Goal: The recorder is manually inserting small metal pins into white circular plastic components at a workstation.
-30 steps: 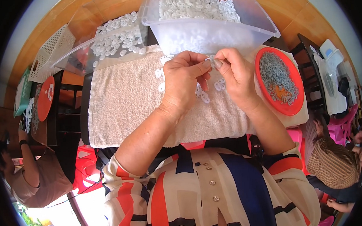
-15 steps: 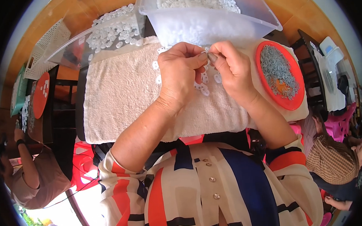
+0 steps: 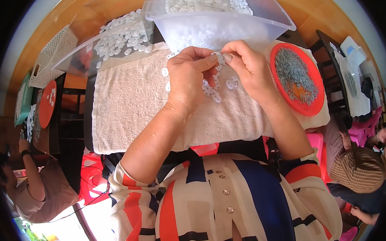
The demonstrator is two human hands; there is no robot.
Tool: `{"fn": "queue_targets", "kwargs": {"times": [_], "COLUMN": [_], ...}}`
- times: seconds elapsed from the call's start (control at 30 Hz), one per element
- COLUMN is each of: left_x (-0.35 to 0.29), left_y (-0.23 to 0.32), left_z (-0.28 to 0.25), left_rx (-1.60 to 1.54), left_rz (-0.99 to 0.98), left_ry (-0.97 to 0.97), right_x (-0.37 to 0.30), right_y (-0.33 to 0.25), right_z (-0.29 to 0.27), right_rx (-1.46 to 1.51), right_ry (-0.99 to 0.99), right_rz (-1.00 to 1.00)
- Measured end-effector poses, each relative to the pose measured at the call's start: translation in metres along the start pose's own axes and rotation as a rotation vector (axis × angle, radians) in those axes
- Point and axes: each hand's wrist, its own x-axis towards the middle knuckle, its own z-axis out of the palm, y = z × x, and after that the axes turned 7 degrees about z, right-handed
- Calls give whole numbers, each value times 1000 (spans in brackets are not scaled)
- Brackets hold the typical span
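Work area seen from above, head view. A dark tabletop [image 3: 88, 127] is largely covered by a beige towel [image 3: 127, 102]. At its far side stands a translucent bin [image 3: 228, 30], heaped with loose white pieces; to the left of the bin, a clear container [image 3: 75, 61] holds a smaller quantity. On the right of the towel rests a red dish [image 3: 306, 111], filled with thin grey parts [image 3: 292, 66] and some orange matter.

Centre: the two hands meet above the towel, in front of the bin. The left hand [image 3: 186, 75] and the right hand [image 3: 252, 72] pinch a small white piece [image 3: 218, 57] between thumb and finger from opposite sides, fingertips nearly touching.

Extent of the work, judged from the layout: one piece is in mid-handling; only small groups of pieces lie on the towel, including a cluster [image 3: 212, 93] below the fingertips and a pair [image 3: 232, 82] beside the right hand. The stock in bin, container and dish suggests that the greater share is left.

Orientation: the cluster trails toward the wearer, its lowest oval slanting down to the right. The pinched piece is partly covered by fingertips, so its long axis cannot be fixed with confidence.
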Motion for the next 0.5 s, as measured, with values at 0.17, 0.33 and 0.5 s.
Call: {"fn": "queue_targets", "kwargs": {"times": [0.17, 0.33, 0.5], "left_x": [-2, -3, -4], "left_y": [2, 0, -2], "left_z": [1, 0, 1], "left_rx": [56, 102, 94], "left_rz": [-24, -11, -32], "left_ry": [-35, -54, -33], "right_x": [-1, -1, -2], "right_y": [2, 6, 8], "right_z": [-1, 4, 10], "right_rx": [-18, -7, -3], "right_ry": [-13, 5, 58], "right_rz": [-8, -34, -44]}}
